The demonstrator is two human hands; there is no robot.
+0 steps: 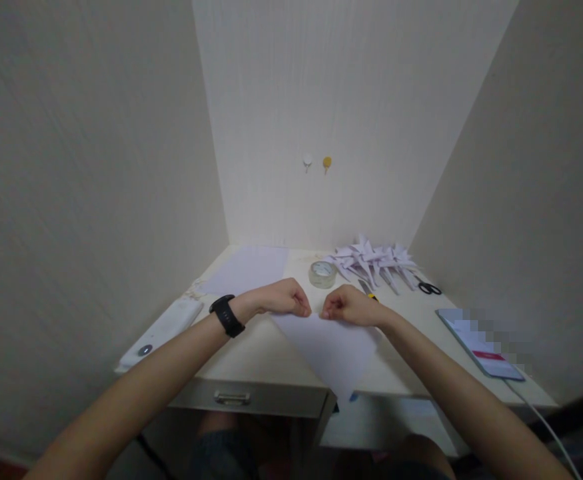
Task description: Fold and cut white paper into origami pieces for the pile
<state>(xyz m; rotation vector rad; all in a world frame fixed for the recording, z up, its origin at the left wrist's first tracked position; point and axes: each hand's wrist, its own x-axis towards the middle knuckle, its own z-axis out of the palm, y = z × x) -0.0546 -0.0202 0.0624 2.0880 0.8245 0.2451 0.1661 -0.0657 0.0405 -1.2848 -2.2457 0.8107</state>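
Your head camera looks forward and down, close over the table (281, 363), facing a walled corner straight ahead.

You face a cream desk (271, 347) boxed by three pale walls (321, 100), two small wall hooks (316, 162), metal-handled drawer (251, 398) below.

No writing can be read; the phone (481, 343) at the table's (251, 353) right edge shows a blurred screen.

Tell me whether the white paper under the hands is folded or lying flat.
Folded, apparently: the white paper shows a triangle pointing at the desk edge, its top edge pinched by left hand and right hand.
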